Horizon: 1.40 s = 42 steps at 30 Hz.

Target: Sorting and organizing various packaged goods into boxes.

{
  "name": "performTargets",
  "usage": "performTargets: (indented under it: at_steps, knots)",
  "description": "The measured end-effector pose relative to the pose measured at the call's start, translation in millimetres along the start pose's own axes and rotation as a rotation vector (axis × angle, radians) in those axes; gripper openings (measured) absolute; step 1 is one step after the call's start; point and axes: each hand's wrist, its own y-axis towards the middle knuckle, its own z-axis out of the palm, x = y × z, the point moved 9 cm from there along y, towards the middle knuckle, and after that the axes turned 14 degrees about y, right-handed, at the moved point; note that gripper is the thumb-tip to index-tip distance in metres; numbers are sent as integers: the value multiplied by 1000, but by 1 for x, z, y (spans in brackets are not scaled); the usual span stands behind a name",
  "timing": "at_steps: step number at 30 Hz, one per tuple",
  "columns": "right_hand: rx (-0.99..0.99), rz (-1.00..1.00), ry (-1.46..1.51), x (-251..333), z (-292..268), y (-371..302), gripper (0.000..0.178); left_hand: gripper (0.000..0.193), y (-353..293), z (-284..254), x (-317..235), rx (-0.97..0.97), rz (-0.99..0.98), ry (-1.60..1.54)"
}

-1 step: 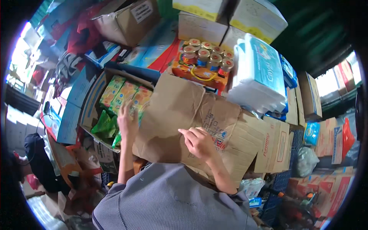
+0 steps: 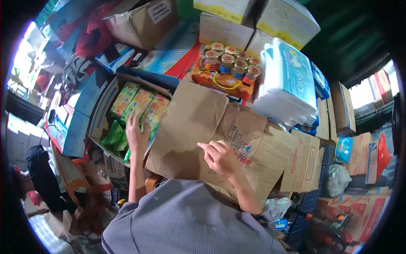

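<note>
Gold-lidded jars (image 2: pixel 227 60) stand in rows in an orange carrier (image 2: pixel 205 79) with a yellow handle (image 2: pixel 227 87). Just to their right I see a stack of teal-and-white packs (image 2: pixel 292 70); behind, white boxes (image 2: pixel 225 31) with yellow bands pile up. A brown carton (image 2: pixel 144 27) sits back left, beside a red bundle (image 2: pixel 90 38). Far right, a clear bag (image 2: pixel 338 186) bulges below a blue pack (image 2: pixel 344 150).
</note>
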Motion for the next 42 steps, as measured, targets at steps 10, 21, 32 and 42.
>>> performTargets:
  at_steps: [10, 21, 32, 42]
  knots:
    - [198, -256, 9, 29, 60, 43, 39, 44, -28, -4, 120, 273, -86, 263]
    - [239, -448, 127, 76, 119, 60, 30, 67, -40, 6, 136, 314, -143, 286]
    - [224, -480, -110, 64, 140, 115, 34, 65, -44, 49, 67, 304, 19, -102]
    - [458, -33, -206, -21, 181, 249, 31, 50, -69, 88, 102, 108, -886, -1477]
